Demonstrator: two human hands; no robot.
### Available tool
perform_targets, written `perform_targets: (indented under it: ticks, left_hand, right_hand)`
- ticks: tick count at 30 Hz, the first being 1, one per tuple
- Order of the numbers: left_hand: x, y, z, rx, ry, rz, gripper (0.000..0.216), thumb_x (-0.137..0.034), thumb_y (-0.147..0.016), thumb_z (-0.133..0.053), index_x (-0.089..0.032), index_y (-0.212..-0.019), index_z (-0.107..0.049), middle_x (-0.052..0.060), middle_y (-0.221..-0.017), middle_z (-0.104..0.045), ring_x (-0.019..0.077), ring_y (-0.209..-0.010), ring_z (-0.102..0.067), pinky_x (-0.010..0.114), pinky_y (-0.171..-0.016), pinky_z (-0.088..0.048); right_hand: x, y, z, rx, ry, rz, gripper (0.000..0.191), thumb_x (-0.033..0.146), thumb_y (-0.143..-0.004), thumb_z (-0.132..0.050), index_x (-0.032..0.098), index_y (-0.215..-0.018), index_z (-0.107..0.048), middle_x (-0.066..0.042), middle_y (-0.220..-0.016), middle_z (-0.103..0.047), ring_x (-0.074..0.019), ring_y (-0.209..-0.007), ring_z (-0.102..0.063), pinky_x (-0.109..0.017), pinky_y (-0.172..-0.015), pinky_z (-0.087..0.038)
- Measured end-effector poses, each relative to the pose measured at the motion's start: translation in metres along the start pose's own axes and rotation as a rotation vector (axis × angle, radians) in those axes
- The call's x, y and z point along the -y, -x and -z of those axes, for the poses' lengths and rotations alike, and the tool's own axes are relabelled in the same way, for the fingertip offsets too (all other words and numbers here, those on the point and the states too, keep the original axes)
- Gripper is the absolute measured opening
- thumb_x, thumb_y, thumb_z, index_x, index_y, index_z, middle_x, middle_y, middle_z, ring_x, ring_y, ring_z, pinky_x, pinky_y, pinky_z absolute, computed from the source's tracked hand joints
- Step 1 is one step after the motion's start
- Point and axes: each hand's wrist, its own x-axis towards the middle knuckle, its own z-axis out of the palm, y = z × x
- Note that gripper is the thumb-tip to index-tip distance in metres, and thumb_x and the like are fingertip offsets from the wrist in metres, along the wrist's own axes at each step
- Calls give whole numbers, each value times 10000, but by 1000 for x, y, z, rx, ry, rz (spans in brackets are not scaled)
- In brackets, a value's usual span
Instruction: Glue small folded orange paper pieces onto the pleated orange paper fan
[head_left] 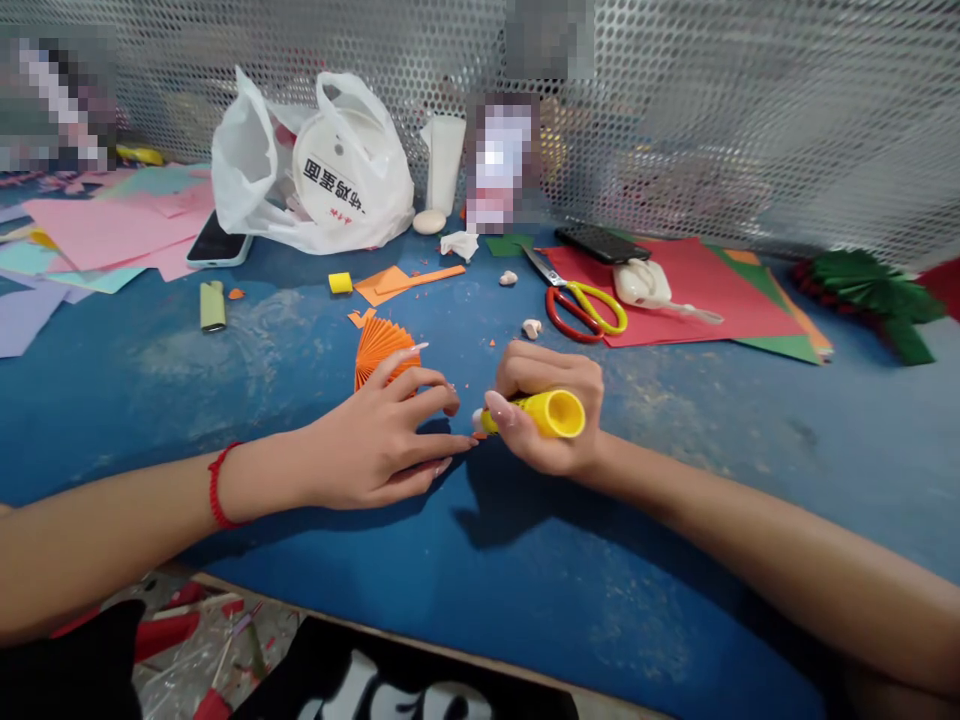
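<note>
My right hand [551, 405] is closed around a yellow glue stick [556, 414], its white tip pointing left and down at the table. Under that tip, a small orange paper scrap [478, 436] lies on the blue tabletop. One fingertip of my left hand [382, 430] touches the scrap; its fingers are spread, palm down. Just beyond the left hand sits an orange pleated paper fan [382, 352], partly covered by the fingers. The yellow glue cap [340, 283] rests farther back, near orange paper offcuts [386, 286].
Scissors [581, 300] with red and yellow handles lie on red paper [694, 290], near a white case [641, 284]. A white plastic bag [247, 190], a phone [220, 243] and pink sheets [112, 235] are back left. Green folded paper [862, 285] lies right. Perforated metal [675, 100] stands behind.
</note>
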Motion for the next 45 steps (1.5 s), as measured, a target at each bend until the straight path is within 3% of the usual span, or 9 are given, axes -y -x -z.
perform_targets:
  ticks: [17,29,35,40,45]
  left_hand:
    - [2,-1,-4,-54,-71,-36,260,-295,-929,-549,-272,-1146,-690,98,-1099,-581,278,-1143,-474,563,-1074,-352]
    - [2,-1,-1,29,103,70,311,-319,-902,-562,-265,-1183,-684,120,-1190,-545,298,-1174,-464,582,-1096,-313]
    - [3,0,-1,14,149,80,332,-304,-881,-588,-281,-1198,-683,111,-1182,-543,287,-1155,-471,553,-1087,-331]
    - [5,1,-1,14,145,60,362,-260,-871,-580,-285,-1220,-674,106,-1157,-547,290,-1162,-466,568,-1108,-298]
    - [6,0,-2,16,153,55,360,-238,-866,-566,-278,-1205,-678,110,-1166,-545,297,-1185,-456,589,-1114,-286]
  right_hand:
    - [-10,4,-8,177,104,-35,320,245,-842,-546,216,-592,-347,54,-556,-364,-74,-468,-310,-253,-469,-241]
    - [-12,6,-8,144,124,4,314,220,-824,-553,220,-610,-323,59,-573,-324,-74,-479,-261,-252,-467,-222]
    - [-13,2,4,138,258,72,290,231,-795,-566,221,-604,-348,51,-572,-331,-87,-485,-238,-274,-466,-201]
    - [-8,-9,14,42,158,-56,354,198,-845,-513,225,-569,-294,51,-531,-323,-92,-483,-259,-275,-489,-231]
    - [-14,-4,7,231,14,-31,326,235,-844,-564,207,-576,-380,51,-541,-374,-79,-483,-307,-253,-483,-241]
